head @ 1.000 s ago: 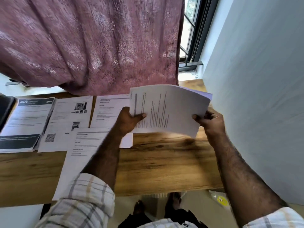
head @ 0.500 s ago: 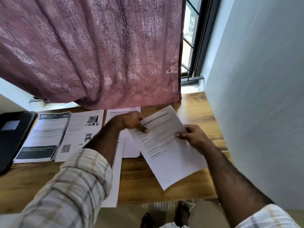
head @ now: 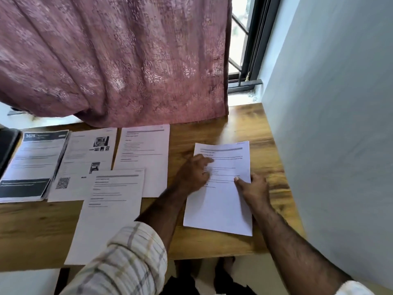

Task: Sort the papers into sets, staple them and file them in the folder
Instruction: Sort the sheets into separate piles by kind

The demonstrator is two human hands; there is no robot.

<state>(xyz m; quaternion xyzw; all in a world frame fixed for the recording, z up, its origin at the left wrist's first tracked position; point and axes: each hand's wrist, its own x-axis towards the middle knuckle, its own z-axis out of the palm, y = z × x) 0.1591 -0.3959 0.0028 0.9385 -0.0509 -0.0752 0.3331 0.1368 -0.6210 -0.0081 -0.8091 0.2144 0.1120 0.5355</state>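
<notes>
A set of white printed papers [head: 221, 207] lies flat on the right part of the wooden table [head: 212, 133]. My left hand [head: 194, 173] rests on its left edge with fingers on the sheet. My right hand [head: 253, 188] presses its right edge, thumb on the paper. To the left lie other sets: a text sheet [head: 144, 154] at the back, a nearer text sheet [head: 108, 213] overlapping it, a sheet with photos and a QR code [head: 85, 165], and a stack with dark bands [head: 32, 165]. A black folder [head: 7, 145] shows at the far left edge.
A maroon curtain [head: 114, 60] hangs over the table's back edge. A window frame [head: 251, 50] is at the back right and a grey wall [head: 329, 103] bounds the table's right side. My feet [head: 212, 273] show under the front edge.
The papers I held up in both hands have come down and now lie flat on the right part of the table, with both hands still on them.
</notes>
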